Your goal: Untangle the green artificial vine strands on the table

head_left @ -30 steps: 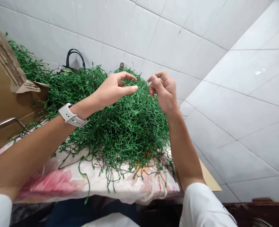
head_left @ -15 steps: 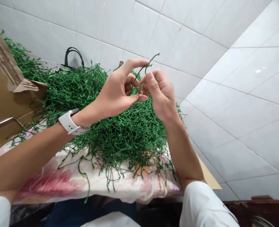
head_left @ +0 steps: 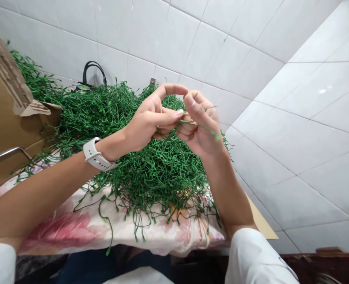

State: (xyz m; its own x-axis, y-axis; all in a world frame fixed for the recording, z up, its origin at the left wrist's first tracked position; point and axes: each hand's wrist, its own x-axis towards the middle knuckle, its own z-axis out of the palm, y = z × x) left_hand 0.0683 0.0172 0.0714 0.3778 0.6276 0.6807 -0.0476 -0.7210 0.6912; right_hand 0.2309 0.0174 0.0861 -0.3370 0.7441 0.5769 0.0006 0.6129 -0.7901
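My left hand [head_left: 151, 120], with a white watch strap [head_left: 96, 154] at the wrist, is closed, its thumb pressed on the fingers around a thin green stem [head_left: 189, 123]. Facing it, my right hand [head_left: 202, 122] is closed too, thumb against index finger, gripping the same stem. One end of the stem, blurred by motion, crosses my right palm. Part of it is hidden between the fingers. Below and behind both hands spreads a big heap of green stems [head_left: 159, 173] with small bud-like tips, apparently artificial.
A pink floral cloth [head_left: 82, 228] covers the table under the heap, and several stems hang over its front. At left stands a cardboard box [head_left: 2, 118] beside a metal handle [head_left: 8, 153]. Black bag handles [head_left: 94, 65] rise behind, against the tiled wall [head_left: 216, 47].
The stem that stood upright above my fingers now lies across my right palm. My left thumb has closed onto its fingers, and the two hands have drawn together.
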